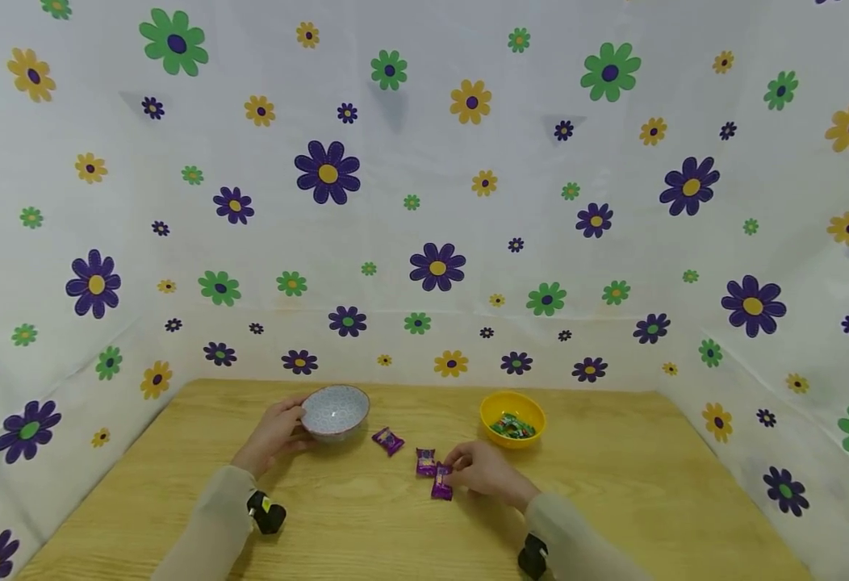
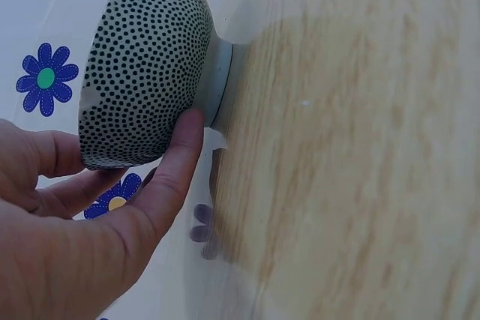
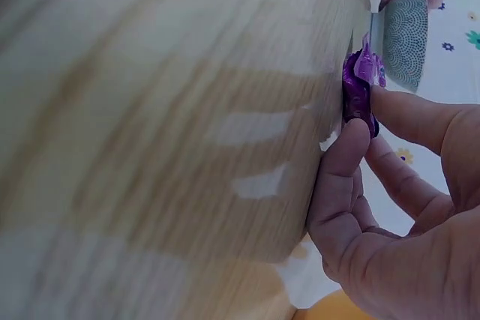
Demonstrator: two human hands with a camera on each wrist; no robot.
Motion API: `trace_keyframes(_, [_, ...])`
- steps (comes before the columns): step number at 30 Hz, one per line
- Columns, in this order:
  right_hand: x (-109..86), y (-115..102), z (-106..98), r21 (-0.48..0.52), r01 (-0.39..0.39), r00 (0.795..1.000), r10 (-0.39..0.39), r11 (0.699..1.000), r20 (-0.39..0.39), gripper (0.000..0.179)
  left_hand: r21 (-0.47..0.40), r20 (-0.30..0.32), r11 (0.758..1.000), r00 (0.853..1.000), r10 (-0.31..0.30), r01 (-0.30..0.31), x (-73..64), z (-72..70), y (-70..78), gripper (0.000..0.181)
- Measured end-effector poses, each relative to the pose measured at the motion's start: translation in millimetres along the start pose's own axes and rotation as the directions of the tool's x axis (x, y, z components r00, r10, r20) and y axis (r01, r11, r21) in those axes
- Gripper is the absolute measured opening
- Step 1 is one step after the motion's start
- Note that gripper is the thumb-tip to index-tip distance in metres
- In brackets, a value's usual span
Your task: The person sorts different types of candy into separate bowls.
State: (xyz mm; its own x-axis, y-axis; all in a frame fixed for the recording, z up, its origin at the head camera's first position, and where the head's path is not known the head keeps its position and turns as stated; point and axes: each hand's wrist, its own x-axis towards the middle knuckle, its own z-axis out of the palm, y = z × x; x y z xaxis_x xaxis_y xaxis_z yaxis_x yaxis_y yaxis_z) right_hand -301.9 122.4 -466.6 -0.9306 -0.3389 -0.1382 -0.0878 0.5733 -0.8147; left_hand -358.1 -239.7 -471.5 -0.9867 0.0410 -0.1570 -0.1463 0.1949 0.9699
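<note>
My left hand (image 1: 275, 436) holds a small patterned bowl (image 1: 335, 410) by its left side. In the left wrist view the thumb presses the dotted outer wall (image 2: 150, 73) near the foot, with other fingers at the rim. The bowl stands upright on the table. My right hand (image 1: 486, 470) pinches a purple-wrapped candy (image 3: 357, 88) between thumb and fingers, at the table surface. A second purple candy (image 1: 425, 461) lies touching or just beside the pinched one. Between it and the patterned bowl lies a third purple candy (image 1: 388, 440).
A yellow bowl (image 1: 493, 405) with several green-wrapped candies (image 1: 512, 426) stands beyond my right hand. The wooden table (image 1: 366, 524) ends at a white flower-printed cloth (image 1: 395, 226) at the back and sides. Each wrist carries a black device (image 1: 268, 515).
</note>
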Motion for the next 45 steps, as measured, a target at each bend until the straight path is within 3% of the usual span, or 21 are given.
trace_keyframes(8, [2.6,-4.5,-2.3,-0.085,0.015,1.0,-0.015,0.996,-0.007,0.031,0.001,0.03,1.0,1.0,0.004,-0.004,2.2,-1.8,6.6,0.052])
trace_keyframes(13, [3.1,-4.4,-2.5,-0.147,0.025,1.0,-0.027,0.989,-0.008,0.027,0.003,0.031,1.0,0.999,-0.024,0.024,1.0,0.2,6.3,0.051])
trace_keyframes(32, [4.1,1.0,1.4,-0.074,-0.041,0.998,0.037,0.996,-0.051,0.012,-0.01,0.016,1.0,1.0,-0.008,0.009,-0.4,2.7,2.9,0.051])
trace_keyframes(45, [4.5,6.0,-1.8,0.067,-0.066,0.997,0.069,0.996,-0.045,0.015,-0.027,0.02,1.0,1.0,0.008,-0.008,1.5,-0.3,-0.2,0.051])
